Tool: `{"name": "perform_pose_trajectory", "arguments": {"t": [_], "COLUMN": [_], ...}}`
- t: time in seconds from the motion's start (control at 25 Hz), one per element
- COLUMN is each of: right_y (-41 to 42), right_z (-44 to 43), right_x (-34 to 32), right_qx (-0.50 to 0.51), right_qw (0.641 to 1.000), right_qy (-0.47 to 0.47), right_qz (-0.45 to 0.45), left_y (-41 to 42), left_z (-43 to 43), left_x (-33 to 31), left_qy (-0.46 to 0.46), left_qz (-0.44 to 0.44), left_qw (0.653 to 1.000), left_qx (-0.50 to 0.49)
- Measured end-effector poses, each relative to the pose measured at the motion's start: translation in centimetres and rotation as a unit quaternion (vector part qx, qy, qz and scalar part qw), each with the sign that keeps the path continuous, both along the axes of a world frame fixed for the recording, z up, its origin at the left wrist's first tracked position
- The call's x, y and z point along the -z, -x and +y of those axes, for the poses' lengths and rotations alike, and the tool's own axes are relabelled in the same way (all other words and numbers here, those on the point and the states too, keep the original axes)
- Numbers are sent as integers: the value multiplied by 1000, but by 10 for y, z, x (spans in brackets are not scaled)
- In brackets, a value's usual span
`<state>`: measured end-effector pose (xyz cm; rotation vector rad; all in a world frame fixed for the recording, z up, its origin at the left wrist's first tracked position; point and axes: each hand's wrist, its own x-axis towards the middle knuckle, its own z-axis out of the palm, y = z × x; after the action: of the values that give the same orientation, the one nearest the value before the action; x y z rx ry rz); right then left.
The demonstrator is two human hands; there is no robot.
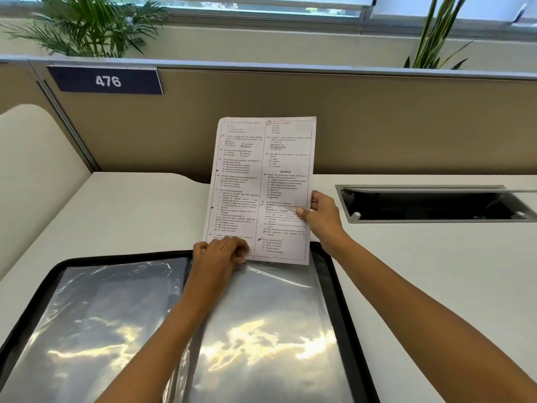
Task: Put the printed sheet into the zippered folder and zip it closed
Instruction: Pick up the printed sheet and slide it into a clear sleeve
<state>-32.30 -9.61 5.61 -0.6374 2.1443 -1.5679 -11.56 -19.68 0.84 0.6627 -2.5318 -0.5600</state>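
While the folder [343,301] lies open flat on the white desk [436,271], I see the printed sheet [261,181] held upright above its far edge, the bottom edge of the paper meeting the top of the right-hand clear sleeve [261,330]. My right hand [322,216] pinches the sheet's right edge about two-thirds of the way down, thumb on the printed face and fingers behind. My left hand [220,254] is closed at the sheet's bottom left corner, fingers curled together over the paper and the sleeve's top edge; I cannot tell whether it grips the paper, the plastic, or both. The folder's black zip border runs round both shiny sleeves, unzipped. Behind the desk stands a tan partition [377,120] with a blue sign [107,80] reading 476, and to the right an open cable hatch [430,205] is sunk into the desk. Two green plants [87,24] rise beyond the partition.
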Motion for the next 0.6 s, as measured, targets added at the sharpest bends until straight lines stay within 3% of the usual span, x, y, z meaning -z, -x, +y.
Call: {"name": "perform_pose_trajectory", "arguments": {"t": [0.2, 0.32, 0.44, 0.6], "right_y": [1, 1, 3, 4], "right_z": [-5, -6, -5, -6], "right_x": [-3, -2, -3, -5], "right_qx": [-13, -10, -26, -39], "right_qw": [996, 997, 997, 991], "right_qy": [-33, -29, -31, -45], "right_qz": [78, 73, 63, 123], "left_y": [-18, -20, -20, -22], "left_z": [-23, -28, -30, -33], "left_x": [4, 4, 5, 8], "left_qy": [-4, 2, -21, -60], "left_qz": [-38, -43, -28, 7], "left_qw": [998, 998, 998, 997], "left_qx": [-42, -48, -48, -51]}}
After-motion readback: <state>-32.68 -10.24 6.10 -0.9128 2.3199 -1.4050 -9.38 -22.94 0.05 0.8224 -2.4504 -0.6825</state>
